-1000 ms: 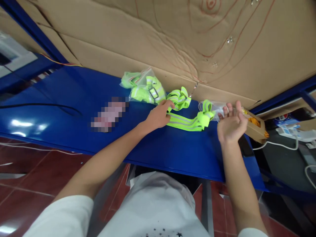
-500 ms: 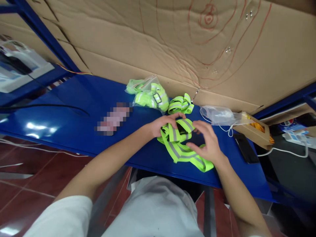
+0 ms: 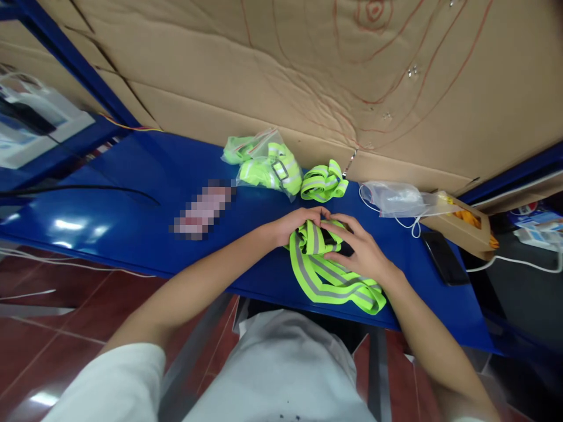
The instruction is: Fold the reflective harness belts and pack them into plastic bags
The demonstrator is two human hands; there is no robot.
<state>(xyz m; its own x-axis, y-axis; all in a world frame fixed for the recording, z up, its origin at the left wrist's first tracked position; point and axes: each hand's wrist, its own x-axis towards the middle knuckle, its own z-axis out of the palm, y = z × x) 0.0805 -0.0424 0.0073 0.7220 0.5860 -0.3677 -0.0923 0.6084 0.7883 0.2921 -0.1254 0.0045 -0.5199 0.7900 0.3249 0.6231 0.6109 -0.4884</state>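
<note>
A neon yellow-green strap with a grey stripe [image 3: 323, 287] lies in loops near the front edge of the blue table. My left hand [image 3: 301, 223] is closed round the bunched upper loops. From the right, my right hand [image 3: 358, 246] curves over the same bunch, its fingertips on the strap beside the left fingers. Part of the strap and a dark piece are hidden under the hands. Just behind the hands sits a rolled strap [image 3: 323, 181] of the same kind. Left of it, clear bags [image 3: 268, 170] hold more such straps, one with a dark buckle.
The blue table [image 3: 145, 240] carries a pixelated pinkish item [image 3: 204, 211] at left and a black phone [image 3: 444, 258] at right. Behind the phone are a clear plastic bag [image 3: 391, 199], a white cable and a cardboard box [image 3: 466, 225]. A cardboard panel [image 3: 197, 76] stands along the back.
My right hand has moved left and in over the bunch, its fingertips now by my left fingers. The upper loops look more gathered, and the view has shifted slightly.
</note>
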